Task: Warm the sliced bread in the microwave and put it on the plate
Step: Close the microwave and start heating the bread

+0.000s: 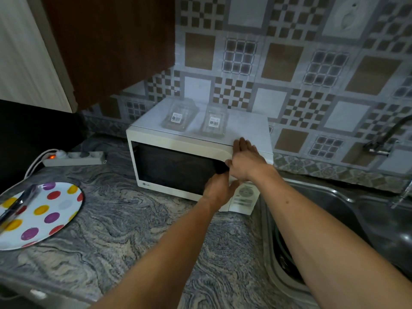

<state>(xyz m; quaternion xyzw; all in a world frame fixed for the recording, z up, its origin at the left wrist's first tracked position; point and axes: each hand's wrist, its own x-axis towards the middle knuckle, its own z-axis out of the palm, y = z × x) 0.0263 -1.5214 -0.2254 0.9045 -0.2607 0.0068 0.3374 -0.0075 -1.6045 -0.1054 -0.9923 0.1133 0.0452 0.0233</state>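
**Both hands on the microwave door**

Both hands are up at the white microwave [178, 152], which stands on the marbled surface [124, 219] with its dark door closed. The right hand [244, 162] lies flat on the microwave's top front edge, fingers straight and together, nothing in its grip. The left hand [219, 188] is just below it at the door's right side, beside the control panel [244, 198]; whether its grip is clamped on anything cannot be told. No sliced bread can be made out. The spotted plate [51, 210] sits well left of the microwave with a clear wrapper [17, 204] lying across it. Two clear plastic boxes [196, 118] rest on top of the microwave. A power strip [74, 157] lies to its left, a steel sink [347, 224] to its right.
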